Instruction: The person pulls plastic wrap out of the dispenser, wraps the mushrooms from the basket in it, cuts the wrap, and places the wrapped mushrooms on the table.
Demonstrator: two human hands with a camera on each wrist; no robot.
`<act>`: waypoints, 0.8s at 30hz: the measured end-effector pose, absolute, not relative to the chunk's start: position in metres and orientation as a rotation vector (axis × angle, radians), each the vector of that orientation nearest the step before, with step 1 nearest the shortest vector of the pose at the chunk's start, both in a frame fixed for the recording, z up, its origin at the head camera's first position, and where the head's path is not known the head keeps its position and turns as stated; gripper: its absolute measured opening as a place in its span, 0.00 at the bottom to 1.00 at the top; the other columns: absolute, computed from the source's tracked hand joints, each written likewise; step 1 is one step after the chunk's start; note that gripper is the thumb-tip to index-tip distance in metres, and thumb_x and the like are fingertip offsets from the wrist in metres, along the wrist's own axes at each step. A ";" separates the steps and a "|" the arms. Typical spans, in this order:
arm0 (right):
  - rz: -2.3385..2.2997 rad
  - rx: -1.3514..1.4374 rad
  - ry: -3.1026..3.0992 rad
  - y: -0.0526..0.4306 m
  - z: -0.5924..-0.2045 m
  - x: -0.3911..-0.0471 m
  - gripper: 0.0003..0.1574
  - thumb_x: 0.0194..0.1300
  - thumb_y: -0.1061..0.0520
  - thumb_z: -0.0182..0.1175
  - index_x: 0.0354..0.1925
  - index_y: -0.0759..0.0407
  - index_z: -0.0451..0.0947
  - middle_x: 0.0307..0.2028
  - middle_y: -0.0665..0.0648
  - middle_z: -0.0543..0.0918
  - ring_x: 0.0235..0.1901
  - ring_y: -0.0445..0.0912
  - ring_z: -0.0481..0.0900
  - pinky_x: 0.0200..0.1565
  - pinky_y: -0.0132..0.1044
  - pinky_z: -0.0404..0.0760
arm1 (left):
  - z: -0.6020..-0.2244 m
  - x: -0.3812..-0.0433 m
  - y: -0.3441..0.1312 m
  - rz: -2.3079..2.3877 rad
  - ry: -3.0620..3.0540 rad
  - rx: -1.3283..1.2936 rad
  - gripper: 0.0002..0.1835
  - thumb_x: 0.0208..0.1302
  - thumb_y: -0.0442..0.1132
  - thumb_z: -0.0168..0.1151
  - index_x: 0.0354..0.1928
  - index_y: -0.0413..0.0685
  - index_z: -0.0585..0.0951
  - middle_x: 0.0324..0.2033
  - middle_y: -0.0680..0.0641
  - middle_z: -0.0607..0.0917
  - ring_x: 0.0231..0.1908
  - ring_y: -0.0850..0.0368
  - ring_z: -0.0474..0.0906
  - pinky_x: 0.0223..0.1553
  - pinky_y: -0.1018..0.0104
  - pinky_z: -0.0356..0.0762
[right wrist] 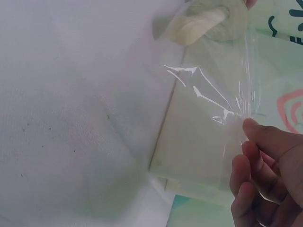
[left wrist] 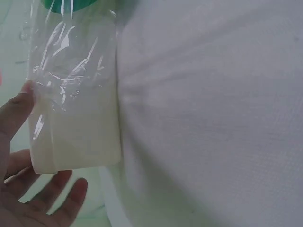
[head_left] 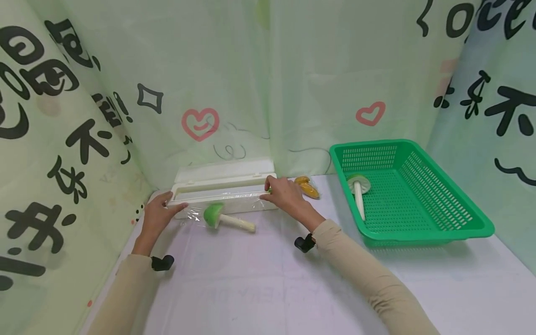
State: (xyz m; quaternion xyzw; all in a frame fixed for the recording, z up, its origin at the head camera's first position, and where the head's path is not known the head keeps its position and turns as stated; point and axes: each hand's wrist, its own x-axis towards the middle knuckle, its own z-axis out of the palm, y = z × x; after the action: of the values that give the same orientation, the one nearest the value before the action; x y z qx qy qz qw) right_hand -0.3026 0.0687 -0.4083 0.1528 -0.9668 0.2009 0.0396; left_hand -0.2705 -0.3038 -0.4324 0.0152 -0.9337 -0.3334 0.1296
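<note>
A long white cling film box (head_left: 226, 204) lies across the table with its lid tipped up at the back. Clear cling film (right wrist: 208, 90) comes out of it over the front and stretches between both hands. My left hand (head_left: 159, 216) holds the film at the box's left end, thumb in front, other fingers partly hidden behind the end. With thumb and forefinger my right hand (head_left: 286, 197) pinches the film's gathered edge near the right end. A toy mushroom (head_left: 236, 223) with green cap and pale stem lies before the box, its cap overlapped by film.
A green plastic basket (head_left: 423, 235) stands on the right with another toy mushroom (head_left: 359, 197) inside. Yellow-brown wrapped pieces (head_left: 308, 188) lie just beyond my right hand. Printed cloth curtains (head_left: 310, 83) hang at the back and both sides of the white-covered table (head_left: 251, 293).
</note>
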 end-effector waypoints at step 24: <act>0.659 0.559 -2.959 0.069 -0.409 -0.303 0.14 0.66 0.45 0.70 0.40 0.51 0.81 0.24 0.50 0.80 0.21 0.44 0.74 0.21 0.34 0.68 | -0.429 -0.273 -0.292 -0.896 -2.829 -0.011 0.44 0.69 0.45 0.67 0.72 0.22 0.58 0.74 0.26 0.58 0.74 0.28 0.51 0.73 0.38 0.51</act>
State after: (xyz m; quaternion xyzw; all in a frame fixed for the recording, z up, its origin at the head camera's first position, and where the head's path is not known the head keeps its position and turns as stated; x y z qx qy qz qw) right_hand -0.3034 0.0686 -0.4093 0.1811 -0.9595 0.2138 0.0293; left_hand -0.2728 -0.2917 -0.4289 -0.0036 -0.9497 -0.3009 0.0867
